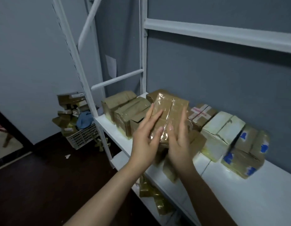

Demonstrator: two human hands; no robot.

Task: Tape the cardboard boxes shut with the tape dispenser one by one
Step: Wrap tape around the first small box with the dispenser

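While our left hand (pixel 145 141) and right hand (pixel 179 144) press the taped box (pixel 171 108) between straight fingers (pixel 155 115), a white shelf (pixel 255 201) lies beneath them. Grey wall (pixel 223 70) stands beyond, dark floor (pixel 60 176) to their left.

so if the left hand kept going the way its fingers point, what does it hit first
The taped box: the left hand has straight fingers against its left side, pointing up and right across it. Depth is unclear, but that box looks first in line.
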